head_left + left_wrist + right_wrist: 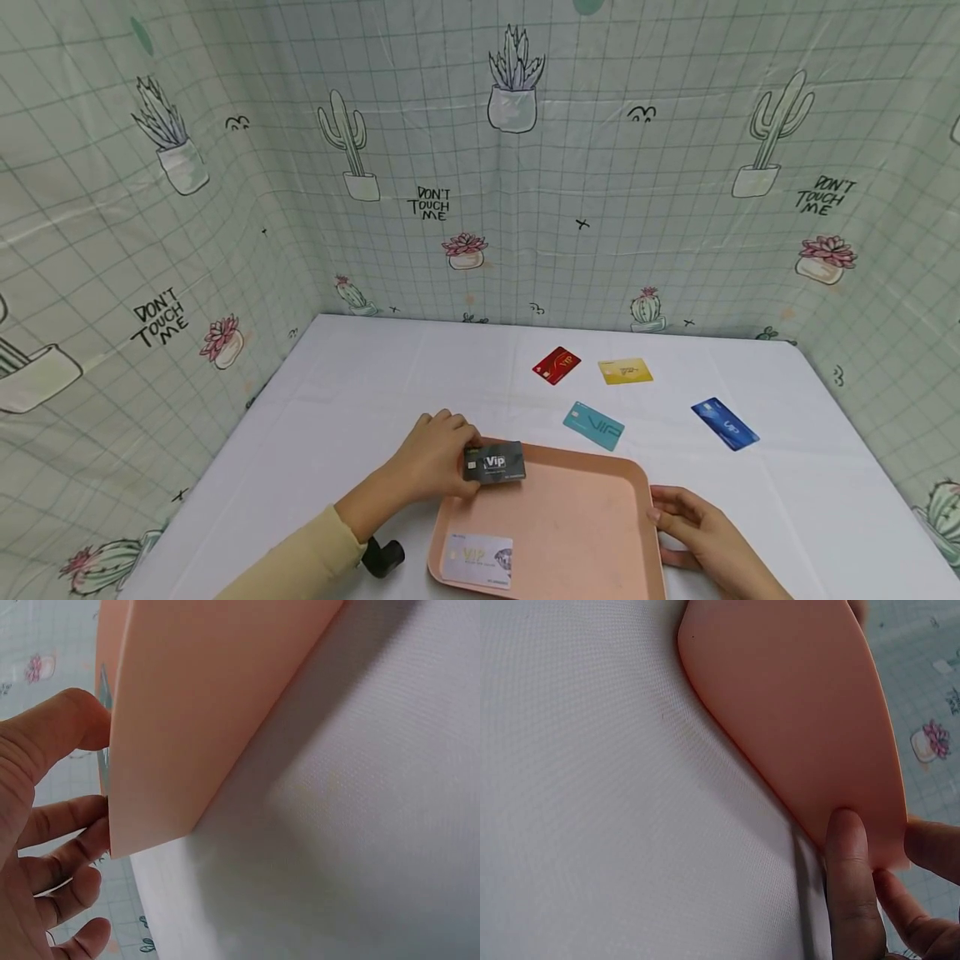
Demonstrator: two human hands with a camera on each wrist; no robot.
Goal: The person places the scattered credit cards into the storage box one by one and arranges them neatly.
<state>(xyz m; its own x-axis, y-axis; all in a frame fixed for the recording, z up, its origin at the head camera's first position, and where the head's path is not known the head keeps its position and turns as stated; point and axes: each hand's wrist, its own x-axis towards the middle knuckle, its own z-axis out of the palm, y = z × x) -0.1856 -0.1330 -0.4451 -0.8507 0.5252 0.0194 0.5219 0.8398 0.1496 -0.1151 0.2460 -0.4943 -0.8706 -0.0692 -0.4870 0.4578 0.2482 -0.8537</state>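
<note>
My left hand [438, 454] pinches a black Vip card [495, 463] at its left end, over the back left corner of a pink tray [577, 517]. In the left wrist view, the thumb and fingertips of the left hand [45, 802] meet at the tray's rim, and the tray wall hides most of the card. A silvery-white VIP card [477, 561] lies in the tray's front left corner. At the tray's right side, my right hand [701, 533] grips the edge; the right wrist view shows one finger [847, 847] against the outer wall and others at the rim.
Behind the tray, a teal card [594, 426], a red card [557, 365] and a yellow card [626, 371] lie on the white table [390, 367]. A blue card [725, 423] is farther right. Below the left forearm sits a small black object [383, 558], partly covered.
</note>
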